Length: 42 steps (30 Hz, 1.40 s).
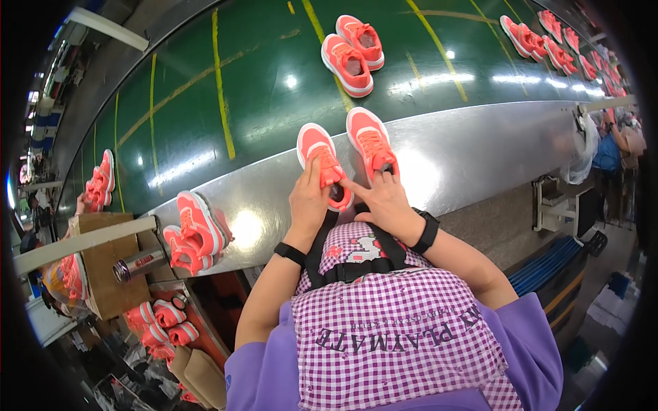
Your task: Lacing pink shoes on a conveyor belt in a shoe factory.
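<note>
- Coral sneaker [322,159] lying toe-away on steel ledge [480,151], just in front of the body, heel end toward the chest.
- Gripped at the heel and tongue by left hand [308,203], fingers curled around the back of the shoe; clenched on it, not loose.
- Right hand [385,200] spread, index finger reaching across to the same shoe's opening, other fingers resting at the heel of second sneaker [371,140]; touching rather than gripping, no closed hold visible.
- Second sneaker just beside the first, parallel, laces already threaded and lying neat.
- Judged from the pose: work on the tongue or lacing of the left shoe under way, not finished; right shoe of the pair looks done or waiting its turn, cannot tell which.
- Black bands on both wrists; checked purple apron [397,329] below the forearms.
- Finished-looking pair [353,53] farther out on green conveyor belt [260,89], well apart from the hands; more coral pairs [541,38] up the line to the right.
- Heap of sneakers [195,233] on the ledge to the left, near a metal can [137,264] lying on a cardboard box [103,267]; apparently waiting for handling.
- More shoes [161,325] lower down beside the box, under the ledge.
- Another worker's arm [620,137] at far right, separate from these hands.
</note>
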Motion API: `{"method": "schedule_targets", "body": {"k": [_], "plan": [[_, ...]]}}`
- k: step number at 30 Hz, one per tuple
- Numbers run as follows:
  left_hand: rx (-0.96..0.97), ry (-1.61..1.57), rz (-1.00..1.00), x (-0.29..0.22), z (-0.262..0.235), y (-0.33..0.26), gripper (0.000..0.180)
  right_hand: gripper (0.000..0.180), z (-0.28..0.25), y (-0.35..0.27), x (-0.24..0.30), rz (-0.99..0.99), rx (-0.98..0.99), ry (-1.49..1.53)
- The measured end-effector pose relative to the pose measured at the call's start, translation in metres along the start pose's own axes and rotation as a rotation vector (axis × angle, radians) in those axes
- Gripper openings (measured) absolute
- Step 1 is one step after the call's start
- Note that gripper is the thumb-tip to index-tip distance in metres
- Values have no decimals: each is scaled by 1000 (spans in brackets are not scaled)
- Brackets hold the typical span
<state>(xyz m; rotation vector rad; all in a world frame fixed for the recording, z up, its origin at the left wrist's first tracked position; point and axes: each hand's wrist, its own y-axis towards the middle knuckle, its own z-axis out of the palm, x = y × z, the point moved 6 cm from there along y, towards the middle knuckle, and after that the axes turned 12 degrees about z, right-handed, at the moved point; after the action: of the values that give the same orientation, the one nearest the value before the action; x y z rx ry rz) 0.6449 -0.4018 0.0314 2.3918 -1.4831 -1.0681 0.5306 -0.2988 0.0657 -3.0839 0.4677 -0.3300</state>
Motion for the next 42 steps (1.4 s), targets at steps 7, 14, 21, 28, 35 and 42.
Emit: {"method": "schedule_targets", "body": {"k": [7,14,21,28,35,42], "plan": [[121,-111,-234,0,27,-5,70,74,27,-5,-7,83,27,40],[124,-354,-243,-26,30,21,78,43,29,-9,-31,75,-69,109],[245,-68,-110,27,63,-15,73,46,-10,-19,-115,194,-115,105],[415,102,-258,45,78,-56,79,45,-66,49,-252,301,-228,-75],[450,212,-277,49,70,-66,79,38,-104,173,-376,364,-370,-217],[449,220,-308,54,53,-63,77,50,-89,201,-232,52,-500,114]]}}
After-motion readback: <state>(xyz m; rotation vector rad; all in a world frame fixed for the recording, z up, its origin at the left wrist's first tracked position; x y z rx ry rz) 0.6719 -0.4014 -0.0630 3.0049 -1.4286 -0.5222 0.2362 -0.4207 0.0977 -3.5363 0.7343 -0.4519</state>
